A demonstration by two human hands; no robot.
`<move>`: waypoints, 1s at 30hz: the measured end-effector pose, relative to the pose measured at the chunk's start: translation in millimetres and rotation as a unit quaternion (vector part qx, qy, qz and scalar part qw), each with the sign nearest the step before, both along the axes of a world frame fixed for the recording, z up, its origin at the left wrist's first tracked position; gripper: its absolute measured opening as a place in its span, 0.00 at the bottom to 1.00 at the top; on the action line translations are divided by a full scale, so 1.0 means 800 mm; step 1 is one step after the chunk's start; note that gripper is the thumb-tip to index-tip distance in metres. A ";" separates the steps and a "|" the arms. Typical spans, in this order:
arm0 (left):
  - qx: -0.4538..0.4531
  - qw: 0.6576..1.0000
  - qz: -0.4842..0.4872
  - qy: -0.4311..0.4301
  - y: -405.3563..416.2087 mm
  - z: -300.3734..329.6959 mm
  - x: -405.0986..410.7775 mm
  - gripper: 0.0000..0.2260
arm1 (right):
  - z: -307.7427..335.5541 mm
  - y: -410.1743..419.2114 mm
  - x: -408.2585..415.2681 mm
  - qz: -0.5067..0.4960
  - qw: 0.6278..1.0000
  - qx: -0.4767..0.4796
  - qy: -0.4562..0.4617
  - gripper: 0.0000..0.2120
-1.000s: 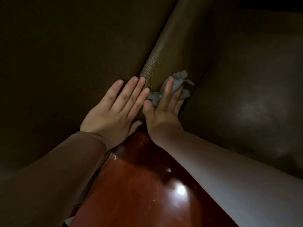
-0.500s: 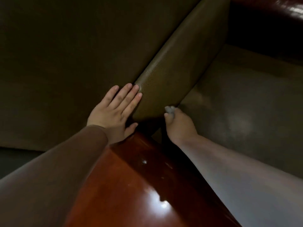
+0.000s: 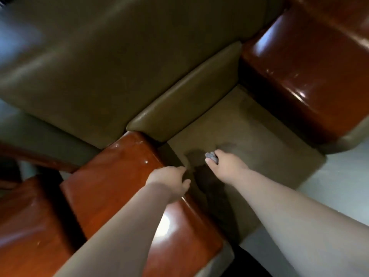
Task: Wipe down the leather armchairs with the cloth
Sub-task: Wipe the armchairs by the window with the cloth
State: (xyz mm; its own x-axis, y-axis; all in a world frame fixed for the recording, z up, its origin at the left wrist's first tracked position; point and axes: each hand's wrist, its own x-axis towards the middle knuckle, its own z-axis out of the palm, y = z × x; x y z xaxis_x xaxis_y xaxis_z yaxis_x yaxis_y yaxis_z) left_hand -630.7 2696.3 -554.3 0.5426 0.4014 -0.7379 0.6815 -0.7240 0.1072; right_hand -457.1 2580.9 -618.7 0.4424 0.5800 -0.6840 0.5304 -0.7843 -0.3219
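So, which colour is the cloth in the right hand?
Grey. The cloth, bunched in the right hand, shows best in the head view.

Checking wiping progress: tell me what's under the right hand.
The right hand grips a bunched grey cloth over the olive leather seat cushion. Most of the cloth is hidden by the hand.

Right hand [image 3: 225, 164] gripping grey cloth [image 3: 212, 156] on armchair seat [image 3: 259, 136]
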 end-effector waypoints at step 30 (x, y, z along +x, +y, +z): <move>0.179 0.936 -0.150 -0.265 -0.300 0.461 0.106 0.22 | 0.499 -0.434 0.062 -0.135 0.938 0.237 -0.211 0.19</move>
